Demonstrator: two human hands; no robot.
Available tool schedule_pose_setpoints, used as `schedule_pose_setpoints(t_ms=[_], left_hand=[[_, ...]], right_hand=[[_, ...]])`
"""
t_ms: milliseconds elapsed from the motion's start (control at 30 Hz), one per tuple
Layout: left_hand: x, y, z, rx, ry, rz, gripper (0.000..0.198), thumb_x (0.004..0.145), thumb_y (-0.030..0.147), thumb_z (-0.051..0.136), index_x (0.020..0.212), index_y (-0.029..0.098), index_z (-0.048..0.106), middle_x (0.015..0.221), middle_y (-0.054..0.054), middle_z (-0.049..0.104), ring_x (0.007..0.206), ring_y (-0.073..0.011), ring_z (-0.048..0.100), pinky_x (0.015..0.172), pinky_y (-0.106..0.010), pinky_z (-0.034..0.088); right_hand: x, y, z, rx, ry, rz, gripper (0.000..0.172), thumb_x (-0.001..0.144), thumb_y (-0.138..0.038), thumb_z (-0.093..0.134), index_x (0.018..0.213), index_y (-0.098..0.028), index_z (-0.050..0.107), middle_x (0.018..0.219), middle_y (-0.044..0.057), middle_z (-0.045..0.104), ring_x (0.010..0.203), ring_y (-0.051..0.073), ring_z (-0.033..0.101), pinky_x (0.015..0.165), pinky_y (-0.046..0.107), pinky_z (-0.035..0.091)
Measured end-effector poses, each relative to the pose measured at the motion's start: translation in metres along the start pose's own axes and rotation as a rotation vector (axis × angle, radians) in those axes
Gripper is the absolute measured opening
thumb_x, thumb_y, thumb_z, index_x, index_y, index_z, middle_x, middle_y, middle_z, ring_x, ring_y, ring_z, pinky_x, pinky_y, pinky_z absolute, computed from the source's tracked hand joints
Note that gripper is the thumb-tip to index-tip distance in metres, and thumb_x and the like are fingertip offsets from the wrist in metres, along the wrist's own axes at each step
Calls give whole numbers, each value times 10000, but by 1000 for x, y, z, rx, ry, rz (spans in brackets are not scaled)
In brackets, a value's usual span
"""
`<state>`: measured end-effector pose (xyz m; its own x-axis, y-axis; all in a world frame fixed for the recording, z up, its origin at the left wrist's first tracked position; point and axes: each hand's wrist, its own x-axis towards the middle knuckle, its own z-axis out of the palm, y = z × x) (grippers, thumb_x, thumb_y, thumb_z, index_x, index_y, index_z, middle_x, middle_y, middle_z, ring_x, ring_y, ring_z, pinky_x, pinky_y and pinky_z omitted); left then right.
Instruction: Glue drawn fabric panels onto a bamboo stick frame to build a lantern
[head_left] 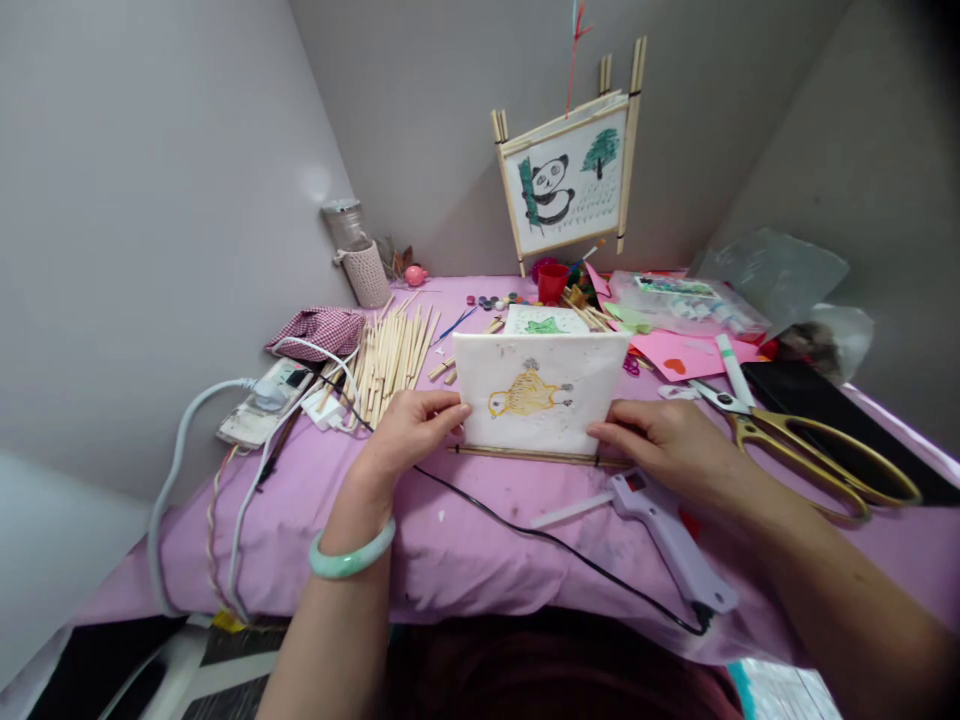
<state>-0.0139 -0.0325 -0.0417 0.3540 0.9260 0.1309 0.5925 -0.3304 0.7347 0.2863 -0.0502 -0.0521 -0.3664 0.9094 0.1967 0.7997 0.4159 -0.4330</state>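
A white paper panel (540, 400) with a yellow bird drawn on it stands tilted up, the bird lying on its side. My left hand (420, 425) pinches its left edge, and my right hand (649, 435) has hold of the right edge, thumb in front. Along the panel's lower edge runs a thin wooden stick (525, 454) with dark ties near its ends. Behind the panel a sheet with a green star drawing (546, 321) is partly hidden. Just below my right hand lies a lilac glue gun (671, 545) with a glue stick in it.
Many wooden sticks (394, 360) lie left, near a power strip (262, 405) and cables. Gold-handled scissors (817, 450) rest at right beside a black case (847, 425). A stick-framed panda lantern (566, 185) hangs at the back. A bottle (360, 260) stands back left.
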Motion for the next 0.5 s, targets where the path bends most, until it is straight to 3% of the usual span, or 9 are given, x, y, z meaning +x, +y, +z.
schedule_pose_setpoints(t_ms=[267,500], left_hand=[[-6,0,1,169,-73,-1,264,841,317,506,655,161,609,583,25,536,570,-106,475,545,-215,342],[-5,-2,3,224,-101,13,253,853,305,488,673,160,592,631,17,542,599,-111,483,569,-226,346]], right_hand=[[-1,0,0,-3,2,3,345,893,-402,491,616,-203,542,583,7,609,522,130,519,519,253,319],[0,0,2,-6,-11,29,354,893,-414,481,615,-203,541,573,9,595,509,132,513,511,255,318]])
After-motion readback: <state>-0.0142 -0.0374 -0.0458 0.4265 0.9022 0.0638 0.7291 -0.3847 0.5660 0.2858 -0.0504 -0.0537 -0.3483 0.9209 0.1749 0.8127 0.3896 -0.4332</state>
